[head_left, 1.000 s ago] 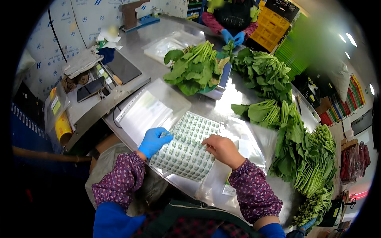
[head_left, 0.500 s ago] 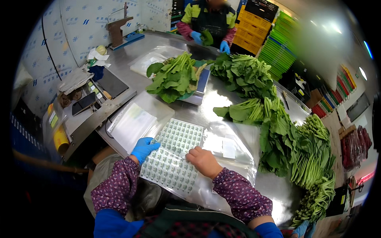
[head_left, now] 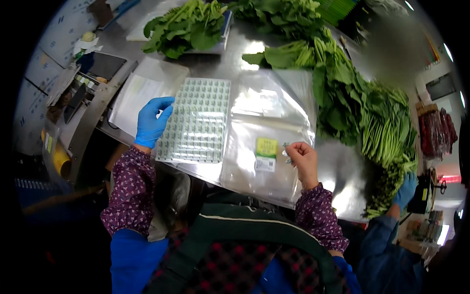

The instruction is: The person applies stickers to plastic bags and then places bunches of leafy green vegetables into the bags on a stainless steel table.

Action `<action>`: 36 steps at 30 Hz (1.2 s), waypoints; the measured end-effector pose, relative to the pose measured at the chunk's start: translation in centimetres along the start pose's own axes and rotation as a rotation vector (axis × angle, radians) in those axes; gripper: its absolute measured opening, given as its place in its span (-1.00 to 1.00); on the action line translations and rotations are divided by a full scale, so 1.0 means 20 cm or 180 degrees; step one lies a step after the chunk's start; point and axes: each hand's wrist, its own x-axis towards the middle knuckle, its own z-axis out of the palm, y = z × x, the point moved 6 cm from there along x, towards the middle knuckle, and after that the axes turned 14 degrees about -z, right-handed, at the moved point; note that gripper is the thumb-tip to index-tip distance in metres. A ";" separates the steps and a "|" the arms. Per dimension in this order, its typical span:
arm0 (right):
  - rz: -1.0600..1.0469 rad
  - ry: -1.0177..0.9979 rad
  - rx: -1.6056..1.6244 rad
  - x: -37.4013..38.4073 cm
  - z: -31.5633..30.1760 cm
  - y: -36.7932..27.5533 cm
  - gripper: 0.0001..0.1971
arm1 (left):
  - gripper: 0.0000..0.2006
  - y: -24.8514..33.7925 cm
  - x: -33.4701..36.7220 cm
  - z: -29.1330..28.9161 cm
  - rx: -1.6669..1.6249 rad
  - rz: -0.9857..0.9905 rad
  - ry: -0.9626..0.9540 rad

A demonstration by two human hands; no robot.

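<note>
A sheet of small green-and-white stickers [head_left: 196, 117] lies at the table's front. Beside its left edge is my left hand [head_left: 152, 121] in a blue glove, fingers curved, with a small gap between thumb and forefinger. Bare and pinched, my right hand [head_left: 303, 159] holds small stickers [head_left: 287, 153] by their edges. They hang above a stack of clear plastic bags [head_left: 240, 166], right of the sheet. On the top bag shows a yellow-green and white label [head_left: 266, 154]. Behind these bags lie more clear bags [head_left: 254, 95].
Bunches of leafy greens [head_left: 338, 98] line the right side. Another bunch [head_left: 188, 29] rests on a scale [head_left: 223, 36] at the back. Clear sleeves [head_left: 142, 93] lie left of the sheet. A co-worker's gloved hand [head_left: 405, 190] touches greens at the far right.
My right hand has moved right from the sheet to above the bags, now carrying small stickers. My left hand has come off the sheet. The view has tilted downward, and a co-worker's hand appears right.
</note>
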 end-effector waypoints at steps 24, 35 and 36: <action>-0.0193 0.0465 -0.1561 0.00 -0.31 0.20 -0.72 | -0.89 0.11 -0.33 0.97 0.0810 0.0687 -0.2298; -0.0179 0.1129 -0.0602 -0.08 -0.47 0.23 -0.77 | -0.87 0.04 -0.29 0.98 0.0602 0.0310 -0.1941; -0.0135 0.1090 -0.0580 -0.08 -0.43 0.21 -0.77 | -0.87 0.02 -0.25 0.96 0.0175 0.0119 -0.1886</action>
